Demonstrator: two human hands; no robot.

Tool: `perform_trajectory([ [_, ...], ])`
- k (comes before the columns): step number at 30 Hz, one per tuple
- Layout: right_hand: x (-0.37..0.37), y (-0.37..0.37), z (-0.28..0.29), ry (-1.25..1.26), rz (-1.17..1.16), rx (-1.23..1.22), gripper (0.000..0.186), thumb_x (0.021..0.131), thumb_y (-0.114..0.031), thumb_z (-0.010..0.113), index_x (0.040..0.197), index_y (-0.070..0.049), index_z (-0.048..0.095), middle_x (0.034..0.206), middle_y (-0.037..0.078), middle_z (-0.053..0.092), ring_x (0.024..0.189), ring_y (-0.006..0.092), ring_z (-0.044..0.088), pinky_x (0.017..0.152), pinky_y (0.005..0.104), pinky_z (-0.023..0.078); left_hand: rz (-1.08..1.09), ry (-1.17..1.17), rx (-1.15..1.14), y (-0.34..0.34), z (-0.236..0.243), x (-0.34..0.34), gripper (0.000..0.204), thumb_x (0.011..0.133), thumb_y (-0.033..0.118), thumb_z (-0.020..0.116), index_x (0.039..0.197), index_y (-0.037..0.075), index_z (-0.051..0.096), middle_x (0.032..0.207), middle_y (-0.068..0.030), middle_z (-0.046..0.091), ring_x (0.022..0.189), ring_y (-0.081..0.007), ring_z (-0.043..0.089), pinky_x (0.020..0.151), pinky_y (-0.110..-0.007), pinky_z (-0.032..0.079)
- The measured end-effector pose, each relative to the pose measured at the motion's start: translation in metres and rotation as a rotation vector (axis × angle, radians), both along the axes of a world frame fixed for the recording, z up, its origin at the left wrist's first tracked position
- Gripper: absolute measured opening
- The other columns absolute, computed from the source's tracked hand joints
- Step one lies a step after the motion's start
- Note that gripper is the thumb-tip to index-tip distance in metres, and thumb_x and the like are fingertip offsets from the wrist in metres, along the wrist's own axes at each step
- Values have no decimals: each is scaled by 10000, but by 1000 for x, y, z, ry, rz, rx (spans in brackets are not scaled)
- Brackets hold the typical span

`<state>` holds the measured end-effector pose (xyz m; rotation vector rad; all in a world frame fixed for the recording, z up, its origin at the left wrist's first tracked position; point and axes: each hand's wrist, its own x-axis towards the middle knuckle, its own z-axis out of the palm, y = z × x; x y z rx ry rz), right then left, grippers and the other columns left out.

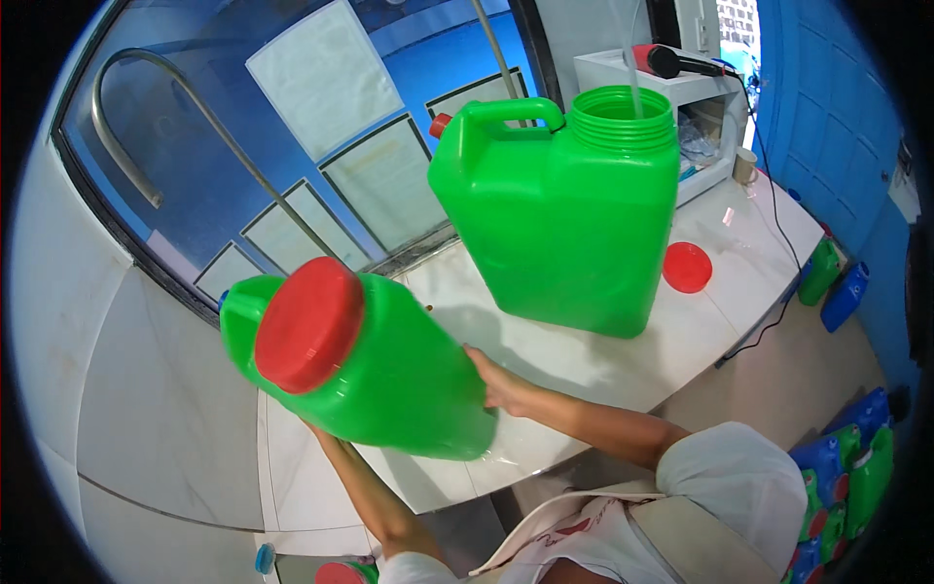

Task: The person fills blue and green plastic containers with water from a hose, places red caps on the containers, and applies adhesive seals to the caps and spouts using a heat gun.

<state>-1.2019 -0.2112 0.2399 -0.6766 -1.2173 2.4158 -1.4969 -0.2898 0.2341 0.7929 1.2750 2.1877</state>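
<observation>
A large green jerrycan with a wide red screw cap leans to the left over the counter's near edge. My right hand grips its lower right side, the fingers partly hidden by it. My left hand supports it from the near left side, mostly hidden beneath. Beyond it on the counter stands a second green jerrycan, upright, its wide mouth uncovered and a small red cap on its spout. A clear hose or stream of liquid comes down into that mouth; I cannot tell which.
A loose red lid lies on the white counter, right of the upright jerrycan. A white shelf unit carries a black-and-red handheld device with a hanging cord. Near it is a mug. Several blue and green containers stand on the floor at right.
</observation>
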Motion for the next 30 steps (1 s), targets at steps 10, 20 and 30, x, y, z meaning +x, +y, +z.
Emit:
perform_trajectory([
  [10,92,4,-24,-282,128,59,676,881,-609,234,1413,-197,172,1302,136,439,1083,208,510,902,358,425,113,-84,-46,-39,-35,50,498,921,366,386,1282,24,365,1305,-148,388,1227,-278,345,1019,-390,283],
  [20,416,198,24,-690,-268,796,198,836,-142,508,876,-17,655,718,79,640,720,146,621,616,263,499,565,15,-14,-70,16,145,471,923,322,409,1275,12,364,1313,-159,372,1232,-276,336,1021,-394,285],
  [30,446,491,-20,-1105,-387,1636,234,727,-255,616,845,-65,683,929,130,638,1034,357,513,892,412,405,1208,1162,-57,34,15,431,478,883,245,442,1287,30,303,1307,-185,300,1231,-309,302,1011,-471,260],
])
